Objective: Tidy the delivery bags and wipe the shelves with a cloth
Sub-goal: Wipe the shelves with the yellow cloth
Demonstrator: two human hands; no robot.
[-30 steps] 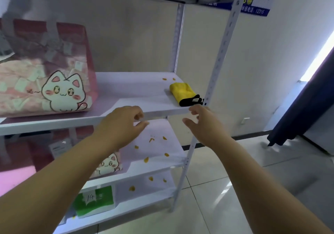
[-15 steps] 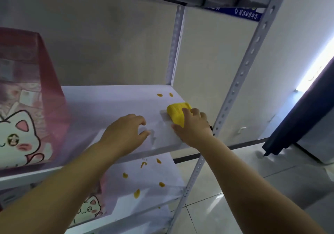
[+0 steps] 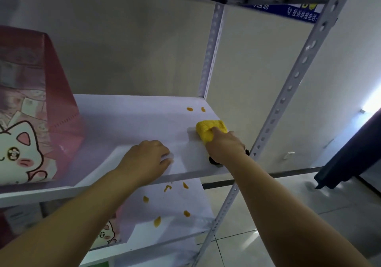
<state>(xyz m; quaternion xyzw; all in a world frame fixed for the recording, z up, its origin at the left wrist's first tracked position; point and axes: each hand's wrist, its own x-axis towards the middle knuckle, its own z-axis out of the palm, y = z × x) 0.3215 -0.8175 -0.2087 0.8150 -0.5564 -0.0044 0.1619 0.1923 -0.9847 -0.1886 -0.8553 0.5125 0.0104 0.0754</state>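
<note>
While my right hand (image 3: 225, 147) grips the yellow cloth (image 3: 208, 129) at the shelf (image 3: 127, 118) right end, I see my left hand (image 3: 144, 159) resting loosely curled, empty, near the front edge; cat-print bag (image 3: 31, 112) stands far left

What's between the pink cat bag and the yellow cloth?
Head view: only the left hand, resting on the white shelf; otherwise bare from pink cat bag to yellow cloth.

Bare shelf (image 3: 132, 120) is left beyond the left hand (image 3: 144, 160) fingertips; passage is barred leftward by the pink bag (image 3: 47, 105), rightward by the yellow cloth (image 3: 208, 127).
</note>
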